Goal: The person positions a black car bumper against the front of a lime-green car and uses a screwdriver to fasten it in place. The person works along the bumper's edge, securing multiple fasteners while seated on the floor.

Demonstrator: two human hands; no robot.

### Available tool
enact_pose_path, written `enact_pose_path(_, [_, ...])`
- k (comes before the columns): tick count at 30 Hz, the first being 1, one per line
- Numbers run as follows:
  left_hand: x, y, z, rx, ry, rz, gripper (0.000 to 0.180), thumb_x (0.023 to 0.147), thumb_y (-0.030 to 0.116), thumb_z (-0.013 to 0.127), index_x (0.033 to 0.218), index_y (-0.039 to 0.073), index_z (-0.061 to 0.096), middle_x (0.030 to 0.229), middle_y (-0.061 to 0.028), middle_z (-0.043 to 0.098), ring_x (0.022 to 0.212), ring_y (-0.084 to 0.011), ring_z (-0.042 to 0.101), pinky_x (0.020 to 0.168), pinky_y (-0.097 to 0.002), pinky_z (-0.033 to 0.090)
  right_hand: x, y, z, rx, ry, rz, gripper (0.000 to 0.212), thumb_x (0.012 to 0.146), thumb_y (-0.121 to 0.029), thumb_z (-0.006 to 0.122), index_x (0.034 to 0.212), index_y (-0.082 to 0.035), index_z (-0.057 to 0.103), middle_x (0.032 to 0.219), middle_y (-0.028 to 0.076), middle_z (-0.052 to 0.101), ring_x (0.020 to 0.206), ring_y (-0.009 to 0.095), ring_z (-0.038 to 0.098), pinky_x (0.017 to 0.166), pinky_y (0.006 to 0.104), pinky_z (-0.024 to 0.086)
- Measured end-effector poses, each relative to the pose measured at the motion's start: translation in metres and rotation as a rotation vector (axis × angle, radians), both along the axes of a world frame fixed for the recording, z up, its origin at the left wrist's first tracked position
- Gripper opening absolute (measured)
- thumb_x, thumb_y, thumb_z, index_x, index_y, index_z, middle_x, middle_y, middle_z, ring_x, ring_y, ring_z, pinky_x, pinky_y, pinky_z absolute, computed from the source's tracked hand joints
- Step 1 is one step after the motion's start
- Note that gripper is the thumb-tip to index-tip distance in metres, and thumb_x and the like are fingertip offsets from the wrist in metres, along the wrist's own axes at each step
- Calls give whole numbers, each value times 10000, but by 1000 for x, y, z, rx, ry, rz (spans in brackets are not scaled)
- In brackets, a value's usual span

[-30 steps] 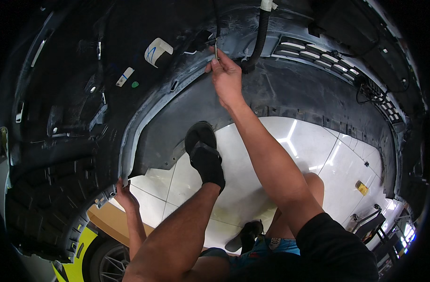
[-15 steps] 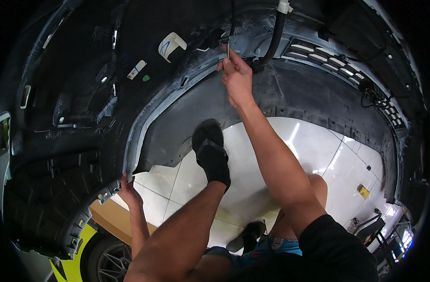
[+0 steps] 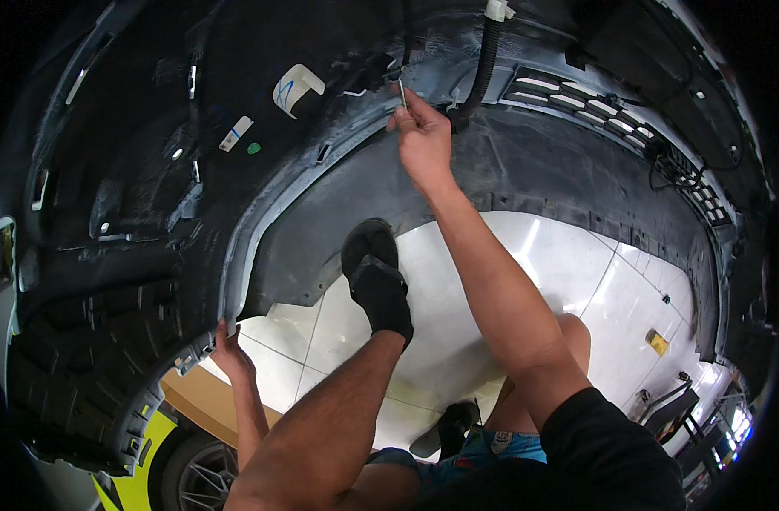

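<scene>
Slim rod [image 3: 402, 94] is pinched in right hand [image 3: 425, 146], edge of black panel [image 3: 155, 243] is gripped by left hand [image 3: 233, 353] — panel may be gouged if rod slips.

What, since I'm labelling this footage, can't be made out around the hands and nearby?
Head view: the slim rod in the right hand; its far tip is too small against the dark panel.
Head view: left hand, whether gripping or only touching the panel's edge; too small.
Head view: the wheel; the lower picture edge cuts it off.
Head view: the yellow item, too small to identify.
</scene>
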State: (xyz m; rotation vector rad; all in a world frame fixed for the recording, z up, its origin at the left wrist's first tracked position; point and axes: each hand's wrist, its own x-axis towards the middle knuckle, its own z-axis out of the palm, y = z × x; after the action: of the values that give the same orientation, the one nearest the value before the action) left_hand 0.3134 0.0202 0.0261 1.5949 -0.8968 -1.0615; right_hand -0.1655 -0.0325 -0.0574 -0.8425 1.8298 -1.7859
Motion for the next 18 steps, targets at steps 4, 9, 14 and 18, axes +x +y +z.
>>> enact_pose_path(4, [19,1,-5,47,18,26,463,880,88,684,1306,37,509,1276,-96,565,1105,-218,588,878,-392,525,-5,-3,4,56,-46,-97,346,981,-45,531,1316,-20,611,780,-16,566,710,52,446,650,211,377])
enact_pose_path(9, [7,-2,-5,28,-11,3,457,878,100,678,1301,43,514,1272,-89,572,1100,-213,589,879,-394,521,3,6,8,43,-24,-52,339,980,-51,532,1306,-14,616,772,-20,567,683,36,428,618,199,360])
enact_pose_path(14, [19,-4,-8,49,8,29,420,879,112,679,1264,23,537,1237,-84,589,1080,-201,599,883,-383,527,8,8,20,28,-130,2,323,990,-62,517,1291,-29,630,754,-24,559,646,37,418,596,202,351])
enact_pose_path(18, [22,-3,-6,68,13,24,360,878,113,679,1208,15,574,1182,-88,612,1056,-189,607,890,-387,531,6,7,24,-37,-157,33,310,995,-58,506,1273,-48,644,750,-28,547,634,40,406,592,204,342])
